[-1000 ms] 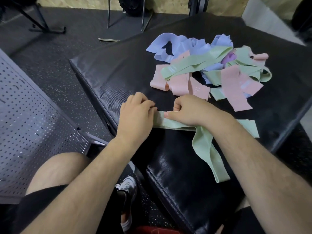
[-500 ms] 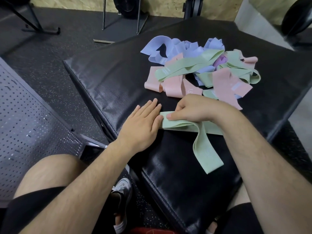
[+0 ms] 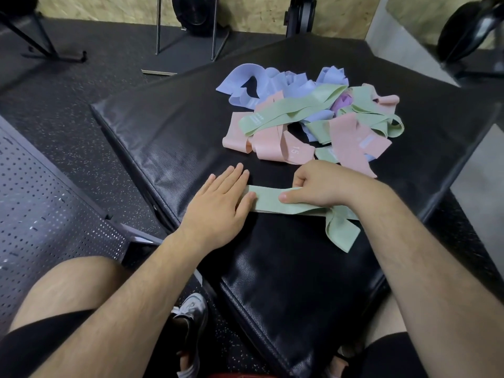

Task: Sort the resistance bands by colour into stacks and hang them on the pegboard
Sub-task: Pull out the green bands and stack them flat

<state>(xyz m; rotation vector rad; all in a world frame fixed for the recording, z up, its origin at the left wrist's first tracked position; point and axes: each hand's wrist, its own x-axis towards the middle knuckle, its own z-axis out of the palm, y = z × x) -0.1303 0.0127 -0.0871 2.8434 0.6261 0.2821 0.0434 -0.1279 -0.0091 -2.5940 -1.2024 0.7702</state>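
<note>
The left hand point(image 3: 218, 199) lies flat on one end of a soft green stretchy band point(image 3: 268, 201). The right hand point(image 3: 324, 186) pinches that band. Both rest on a big black padded mat point(image 3: 169, 132). A messy pile of pink, green and purple bands point(image 3: 308, 115) sits behind.

Two hands, the left hand point(image 3: 218, 203) and right hand point(image 3: 324, 184), are resting on one green band point(image 3: 268, 203) at the black mat's point(image 3: 286, 282) near edge. Farther across the mat, one pile point(image 3: 300, 124) is tangling green, pink and lavender bands beyond counting. One pegboard point(image 3: 41, 214) is lying left of the mat.
</note>
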